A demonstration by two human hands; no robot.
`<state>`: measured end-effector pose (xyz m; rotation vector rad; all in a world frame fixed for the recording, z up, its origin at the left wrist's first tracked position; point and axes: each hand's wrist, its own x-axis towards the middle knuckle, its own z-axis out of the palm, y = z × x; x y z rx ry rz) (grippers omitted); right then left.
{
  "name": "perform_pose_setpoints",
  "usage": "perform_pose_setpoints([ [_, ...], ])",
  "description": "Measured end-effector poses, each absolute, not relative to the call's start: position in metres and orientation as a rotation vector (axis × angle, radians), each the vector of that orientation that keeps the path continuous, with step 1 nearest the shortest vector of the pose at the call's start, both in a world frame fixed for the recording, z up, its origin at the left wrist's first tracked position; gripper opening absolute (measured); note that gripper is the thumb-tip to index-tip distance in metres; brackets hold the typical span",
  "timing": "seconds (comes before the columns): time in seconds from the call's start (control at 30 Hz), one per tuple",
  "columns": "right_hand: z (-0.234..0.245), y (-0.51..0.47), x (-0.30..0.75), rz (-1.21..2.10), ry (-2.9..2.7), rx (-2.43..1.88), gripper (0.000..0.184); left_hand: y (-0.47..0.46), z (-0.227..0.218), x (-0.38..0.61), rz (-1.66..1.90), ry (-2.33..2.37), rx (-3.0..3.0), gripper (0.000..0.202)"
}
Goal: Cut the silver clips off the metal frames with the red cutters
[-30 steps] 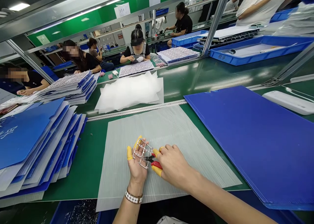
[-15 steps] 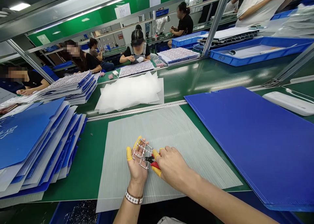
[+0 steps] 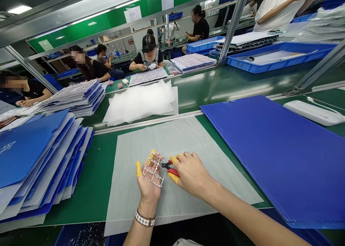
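My left hand [image 3: 147, 183] lies palm up over a grey ribbed sheet [image 3: 172, 174] and holds a small silver metal frame of parts [image 3: 153, 169] between thumb and fingers. Yellow finger cots cover its thumb and fingertips. My right hand [image 3: 190, 174], also in yellow cots, grips red-handled cutters [image 3: 170, 169] whose dark jaws touch the frame's right edge.
A large blue board [image 3: 277, 149] lies to the right, a stack of blue and white boards [image 3: 35, 156] to the left. White foam sheets [image 3: 141, 101] rest on the green conveyor [image 3: 229, 82]. A blue bin [image 3: 81, 235] sits at the near edge. Other people work across the line.
Both hands have shifted slightly up and left with the frame. The cutters' jaws have moved higher along the frame's right edge.
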<state>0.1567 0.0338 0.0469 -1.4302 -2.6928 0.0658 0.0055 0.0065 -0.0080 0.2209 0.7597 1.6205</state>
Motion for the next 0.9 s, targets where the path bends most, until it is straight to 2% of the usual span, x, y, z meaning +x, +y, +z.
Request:
perform_pose_setpoints([
  [0.7, 0.052, 0.033, 0.154, 0.038, -2.813, -1.377, 0.019, 0.003, -0.009, 0.009, 1.638, 0.870, 0.278, 0.054],
  [0.83, 0.050, 0.035, 0.163, 0.149, -2.725, -1.417, 0.022, 0.003, -0.007, 0.003, 1.655, 0.851, 0.273, 0.055],
  [0.9, 0.042, 0.037, 0.167, 0.371, -2.560, -1.432, 0.023, 0.005, -0.005, 0.003, 1.687, 0.814, 0.257, 0.051],
])
